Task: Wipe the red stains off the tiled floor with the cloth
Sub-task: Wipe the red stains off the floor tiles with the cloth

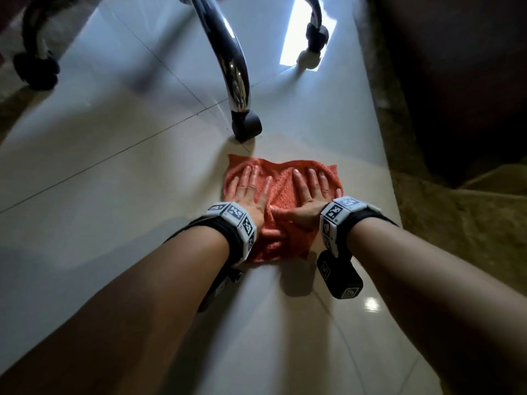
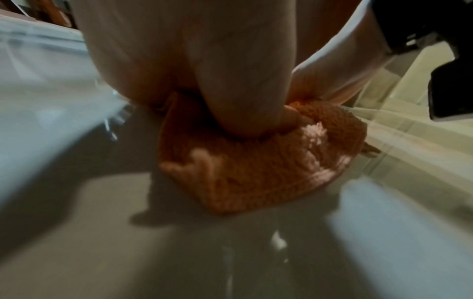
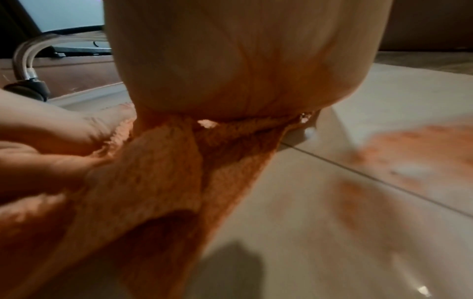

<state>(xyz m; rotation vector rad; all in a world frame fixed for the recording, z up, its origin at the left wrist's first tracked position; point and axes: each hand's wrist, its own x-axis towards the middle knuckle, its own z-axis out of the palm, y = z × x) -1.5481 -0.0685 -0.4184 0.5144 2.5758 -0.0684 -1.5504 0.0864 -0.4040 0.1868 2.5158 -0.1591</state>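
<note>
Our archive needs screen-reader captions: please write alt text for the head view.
Both hands, left hand and right hand, press flat on an orange cloth on a pale tiled floor. A chrome chair leg with a black caster stands just beyond the cloth.

Rumpled orange cloth (image 1: 281,195) lies on glossy tiled floor (image 1: 114,195).
</note>
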